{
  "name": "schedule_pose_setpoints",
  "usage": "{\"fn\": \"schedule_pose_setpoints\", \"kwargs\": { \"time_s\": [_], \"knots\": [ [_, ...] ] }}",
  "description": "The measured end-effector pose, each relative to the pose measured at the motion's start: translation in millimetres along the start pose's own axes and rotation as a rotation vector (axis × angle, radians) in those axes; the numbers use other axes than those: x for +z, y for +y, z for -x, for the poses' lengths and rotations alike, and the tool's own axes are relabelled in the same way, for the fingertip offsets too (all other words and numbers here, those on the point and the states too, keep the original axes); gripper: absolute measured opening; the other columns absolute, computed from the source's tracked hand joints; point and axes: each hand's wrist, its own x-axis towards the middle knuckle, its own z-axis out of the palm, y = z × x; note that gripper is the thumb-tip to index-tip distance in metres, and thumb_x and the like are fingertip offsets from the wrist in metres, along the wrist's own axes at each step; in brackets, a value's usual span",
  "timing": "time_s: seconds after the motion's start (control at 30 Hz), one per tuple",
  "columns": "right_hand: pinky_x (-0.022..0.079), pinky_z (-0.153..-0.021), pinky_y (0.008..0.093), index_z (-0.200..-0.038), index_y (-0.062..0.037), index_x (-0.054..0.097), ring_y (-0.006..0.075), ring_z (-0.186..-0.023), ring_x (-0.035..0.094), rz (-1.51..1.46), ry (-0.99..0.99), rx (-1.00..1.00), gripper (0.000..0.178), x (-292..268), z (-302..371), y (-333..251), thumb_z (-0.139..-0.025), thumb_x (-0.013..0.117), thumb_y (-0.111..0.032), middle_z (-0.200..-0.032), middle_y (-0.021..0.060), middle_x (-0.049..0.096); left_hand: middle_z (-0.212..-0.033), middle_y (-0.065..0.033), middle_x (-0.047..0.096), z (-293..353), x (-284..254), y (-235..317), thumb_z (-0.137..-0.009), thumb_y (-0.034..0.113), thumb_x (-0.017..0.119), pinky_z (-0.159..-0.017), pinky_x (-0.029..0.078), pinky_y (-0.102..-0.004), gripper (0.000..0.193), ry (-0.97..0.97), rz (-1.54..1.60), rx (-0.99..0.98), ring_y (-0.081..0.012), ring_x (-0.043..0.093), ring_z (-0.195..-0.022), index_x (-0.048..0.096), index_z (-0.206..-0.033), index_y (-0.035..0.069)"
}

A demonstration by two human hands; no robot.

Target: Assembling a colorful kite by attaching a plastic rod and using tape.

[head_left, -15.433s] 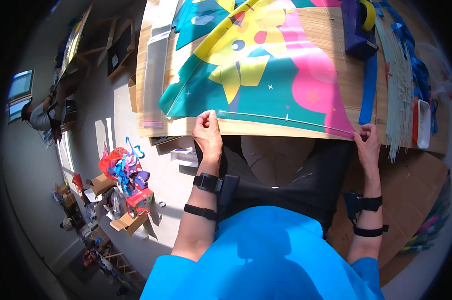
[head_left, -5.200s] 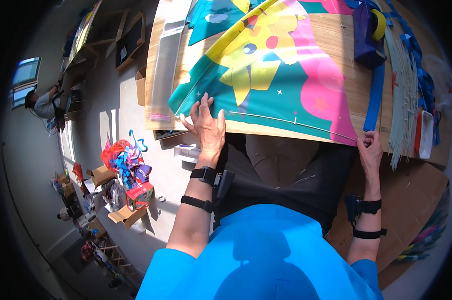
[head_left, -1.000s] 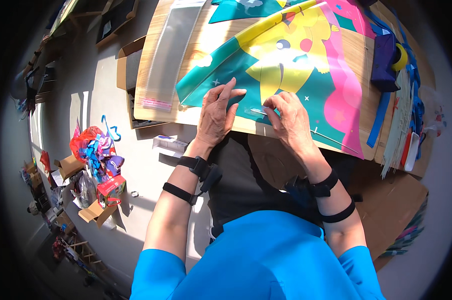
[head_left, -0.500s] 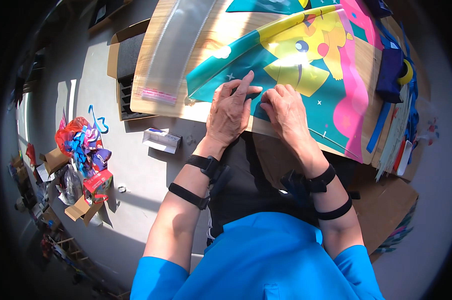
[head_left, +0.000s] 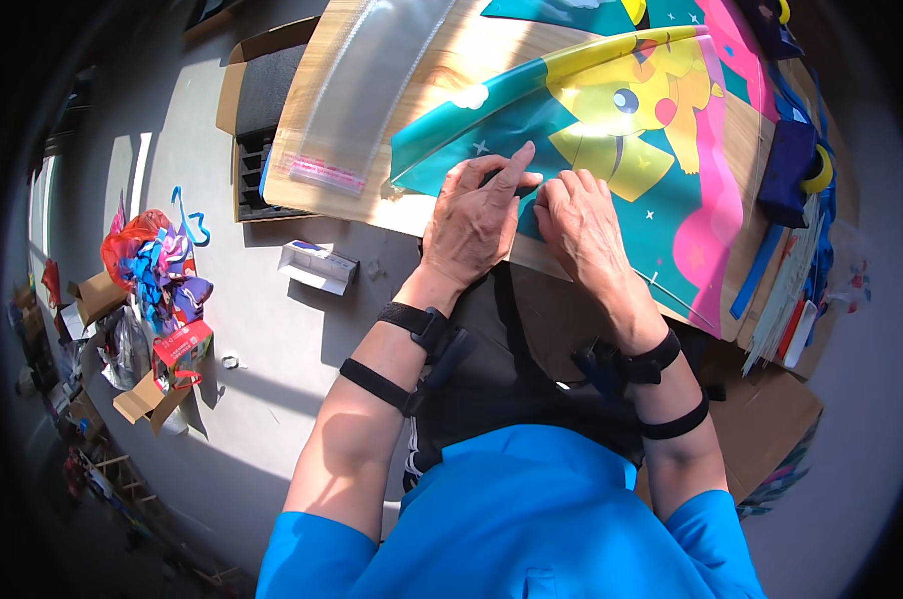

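Observation:
A thin, glossy printed kite sail (head_left: 531,140) in teal, yellow and pink, with a yellow cartoon animal on it, lies folded on a wood-grain table. A narrow rod or stiff hem shows along its near edge. My left hand (head_left: 471,215) rests at the sail's near left edge, its index finger raised and its fingers apart. Just to the right, my right hand (head_left: 579,222) has its fingers curled together on the sail's near edge. What lies under its fingertips is hidden.
Clear plastic sleeves (head_left: 372,95) lie on the table (head_left: 432,90) at the left. A dark blue pouch with yellow tape (head_left: 791,170) and bundled strips (head_left: 786,290) are at the right. Below left are an open carton (head_left: 262,140), a small white box (head_left: 317,268) and a colourful heap (head_left: 157,265).
The table and sail have shifted slightly right and down in view. Both hands stay at the sail's near edge, with nearly the same finger poses.

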Motion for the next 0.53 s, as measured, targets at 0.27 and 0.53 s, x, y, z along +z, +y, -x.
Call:
{"fn": "schedule_pose_setpoints", "kwargs": {
  "time_s": [0.27,0.53],
  "knots": [
    [0.039,-0.071,0.0362,-0.09,-0.0091,0.057,0.0244,-0.081,0.053,-0.012,0.074,-0.032,0.023,-14,23,-5,-0.072,0.071,-0.011,-0.086,0.0044,0.056,-0.11,0.006,0.067,2,3,-4,-0.078,0.0,0.061,-0.096,0.037,-0.0372,0.07,0.002,-0.041,0.017,-0.02,0.053,-0.108,0.034,-0.142,0.011],
    [0.04,-0.072,0.0359,-0.094,-0.0107,0.058,0.0235,-0.083,0.053,0.131,0.133,-0.018,0.027,-2,29,-15,-0.071,0.073,-0.013,-0.091,0.0052,0.056,-0.111,0.005,0.066,1,-1,-3,-0.076,0.006,0.066,-0.099,0.036,-0.0384,0.076,-0.032,-0.002,0.017,-0.0207,0.052,-0.11,0.032,-0.143,0.013]
  ]
}}
